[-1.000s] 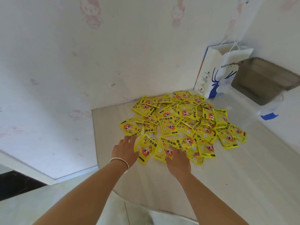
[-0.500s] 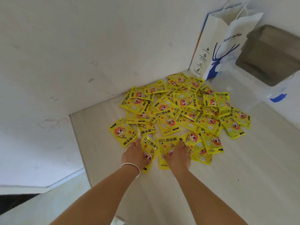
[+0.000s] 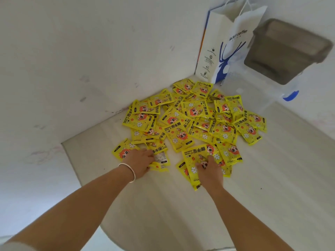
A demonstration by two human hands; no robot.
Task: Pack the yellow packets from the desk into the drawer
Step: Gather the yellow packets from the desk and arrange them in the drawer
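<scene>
A heap of several yellow packets [image 3: 192, 120] with cartoon faces lies spread on the pale wooden desk [image 3: 253, 187] near the wall corner. My left hand [image 3: 140, 163], with a white bracelet on the wrist, has its fingers closed around a few packets [image 3: 160, 158] at the heap's near left edge. My right hand [image 3: 210, 171] presses down on and grips a small stack of packets [image 3: 197, 154] at the near right edge. No drawer shows in this view.
A white paper bag [image 3: 228, 42] with a blue deer print stands in the far corner. A clear plastic box with a grey lid [image 3: 286, 49] sits to its right. White walls border the desk at the left and back. The desk's rounded front edge [image 3: 116, 238] is near me.
Both hands have moved apart, each gathering packets at the heap's near edge. The view has tilted further down over the desk.
</scene>
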